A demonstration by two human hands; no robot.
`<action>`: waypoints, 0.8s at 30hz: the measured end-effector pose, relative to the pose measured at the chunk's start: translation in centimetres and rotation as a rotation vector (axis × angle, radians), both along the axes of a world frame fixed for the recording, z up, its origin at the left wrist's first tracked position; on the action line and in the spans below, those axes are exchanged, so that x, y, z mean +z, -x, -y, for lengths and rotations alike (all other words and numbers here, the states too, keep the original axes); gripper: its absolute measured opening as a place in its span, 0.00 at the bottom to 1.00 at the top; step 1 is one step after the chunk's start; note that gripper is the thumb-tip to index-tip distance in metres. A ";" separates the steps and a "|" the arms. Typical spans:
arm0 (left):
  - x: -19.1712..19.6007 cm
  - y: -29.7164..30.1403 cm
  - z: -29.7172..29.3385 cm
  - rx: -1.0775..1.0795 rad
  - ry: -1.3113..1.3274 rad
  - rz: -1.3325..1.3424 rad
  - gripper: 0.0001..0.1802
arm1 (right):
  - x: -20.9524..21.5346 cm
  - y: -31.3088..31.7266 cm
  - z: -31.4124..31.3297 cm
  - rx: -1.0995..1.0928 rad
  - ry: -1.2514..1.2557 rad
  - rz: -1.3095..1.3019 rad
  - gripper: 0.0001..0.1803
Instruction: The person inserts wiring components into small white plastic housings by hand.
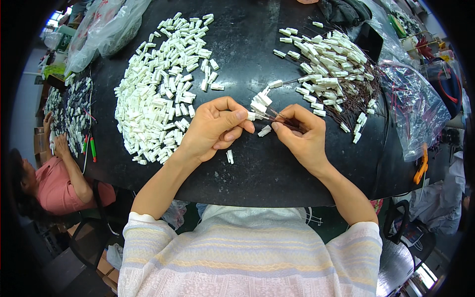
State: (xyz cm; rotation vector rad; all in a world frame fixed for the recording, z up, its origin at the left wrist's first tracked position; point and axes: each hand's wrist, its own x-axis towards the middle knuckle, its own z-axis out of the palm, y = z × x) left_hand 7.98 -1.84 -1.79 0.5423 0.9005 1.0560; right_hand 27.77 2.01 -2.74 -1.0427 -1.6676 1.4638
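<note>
My left hand (213, 123) pinches a small white plastic connector (251, 116) between thumb and forefinger. Close beside it, my right hand (304, 134) is closed around a few thin dark wires (278, 113). Several white connectors (261, 101) sit on the ends of these wires, just beyond my fingertips. Whether a wire tip is inside the pinched connector cannot be made out. A loose connector (264, 130) lies under the gap between my hands, and another connector (229, 157) rests below my left hand.
A wide heap of loose white connectors (158, 94) covers the black table (242, 54) on the left. Wired connectors (331, 59) are piled at the right. Clear plastic bags (413, 106) and orange-handled scissors (421, 166) lie farther right. A co-worker (64, 180) in pink sits at the left.
</note>
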 end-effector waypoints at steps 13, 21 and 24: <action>-0.4 -0.7 0.3 -0.040 -0.046 -0.128 0.03 | -0.4 0.5 0.1 0.051 -0.047 -0.042 0.05; 0.2 0.5 -0.7 0.098 0.118 0.377 0.17 | -0.4 0.2 -0.6 -0.151 0.145 -0.185 0.05; 0.0 0.8 -0.8 0.071 0.067 0.436 0.18 | 0.0 -0.5 -0.9 -0.260 0.157 -0.177 0.06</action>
